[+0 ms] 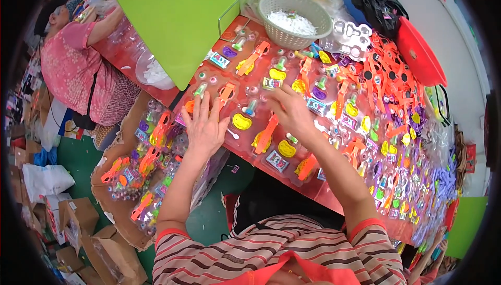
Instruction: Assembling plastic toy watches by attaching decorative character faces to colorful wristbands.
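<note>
A small toy-packing workshop, this: the red worktop (323, 193) is covered in clear blister trays (271, 128) of bright plastic trinkets, filled trays pile up in a cardboard box (112, 209), cartons (78, 217) crowd the floor, and another person (73, 66) works alongside.

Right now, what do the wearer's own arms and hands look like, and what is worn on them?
Both forearms are bare. The left hand and right hand wear no gloves; no rings or watch are visible. Short striped sleeves in brown, white and dark lines end in orange-red cuffs at the upper arms.
</note>
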### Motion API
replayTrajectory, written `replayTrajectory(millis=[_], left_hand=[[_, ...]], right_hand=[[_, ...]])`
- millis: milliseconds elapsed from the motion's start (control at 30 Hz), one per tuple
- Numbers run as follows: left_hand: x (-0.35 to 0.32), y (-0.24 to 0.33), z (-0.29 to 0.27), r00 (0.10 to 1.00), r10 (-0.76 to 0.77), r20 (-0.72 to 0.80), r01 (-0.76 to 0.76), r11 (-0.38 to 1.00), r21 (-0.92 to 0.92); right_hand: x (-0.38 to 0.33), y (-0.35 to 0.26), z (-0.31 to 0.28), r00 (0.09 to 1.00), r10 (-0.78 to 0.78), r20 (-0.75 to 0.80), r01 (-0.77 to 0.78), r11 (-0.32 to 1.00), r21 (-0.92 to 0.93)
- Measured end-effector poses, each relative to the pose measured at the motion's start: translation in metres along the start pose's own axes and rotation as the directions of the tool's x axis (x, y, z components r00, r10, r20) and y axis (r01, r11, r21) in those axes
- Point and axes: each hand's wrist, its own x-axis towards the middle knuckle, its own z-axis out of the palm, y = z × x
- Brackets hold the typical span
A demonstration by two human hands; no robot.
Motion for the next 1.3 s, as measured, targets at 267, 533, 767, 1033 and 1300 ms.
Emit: replayTrajectory(millis=[267, 533, 767, 1033, 1300], left_hand=[[-0.003, 0.019, -0.012, 1.0, 0.024, -0.009, -0.024, 1.0, 0.003], [-0.038, 0.125, -0.018, 0.936, 0.294, -0.194, -0.35, 0.847, -0.401], [-0.093, 0.203, -0.011, 0.911, 0.401, -0.093, -0.396, 0.791, -0.466], [-0.113, 0.23, -0.02, 0.891, 0.446, -0.082, -0.428, 0.768, -0.476], [-0.09, 0.245, -0.031, 0.94, 0.324, -0.107, -0.315, 0.703, -0.638]], right_hand=[[-0.158, 0.009, -0.104, 0.918, 0.367, -0.152, -0.384, 0.918, -0.099], [-0.242, 0.004, -0.121, 0.846, 0.409, -0.342, -0.49, 0.849, -0.195], [-0.242, -0.025, -0.114, 0.955, 0.181, -0.233, -0.282, 0.792, -0.542], [-0.235, 0.002, -0.11, 0.991, 0.109, -0.076, -0.131, 0.687, -0.715], [-0.203, 0.021, -0.147, 0.975, -0.136, -0.177, -0.013, 0.759, -0.651]])
